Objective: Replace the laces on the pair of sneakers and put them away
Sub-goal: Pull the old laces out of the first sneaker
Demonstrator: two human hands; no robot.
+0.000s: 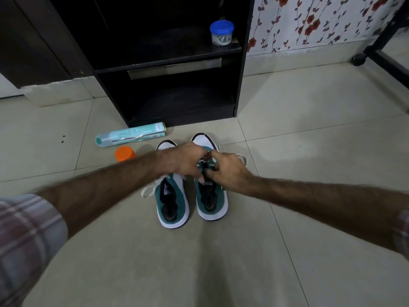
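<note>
Two teal-and-white sneakers stand side by side on the floor, toes pointing away from me. The left sneaker (pixel 172 207) has a white lace (pixel 148 189) hanging loose off its left side. Over the lacing area of the right sneaker (pixel 211 202) both hands meet. My left hand (pixel 184 161) has its fingers curled down onto the right sneaker's white lace. My right hand (pixel 228 168) pinches that lace with thumb and fingers. A loop of white lace (pixel 243 157) sticks out to the right of my right hand. The eyelets are hidden under my fingers.
A black shelf unit (pixel 240 85) stands just beyond the sneakers, with a blue-lidded clear jar (pixel 221 33) on its upper shelf. A teal spray can (pixel 132 135) lies on the tiled floor to the left, an orange cap (pixel 125 153) beside it. Floral wall at the right.
</note>
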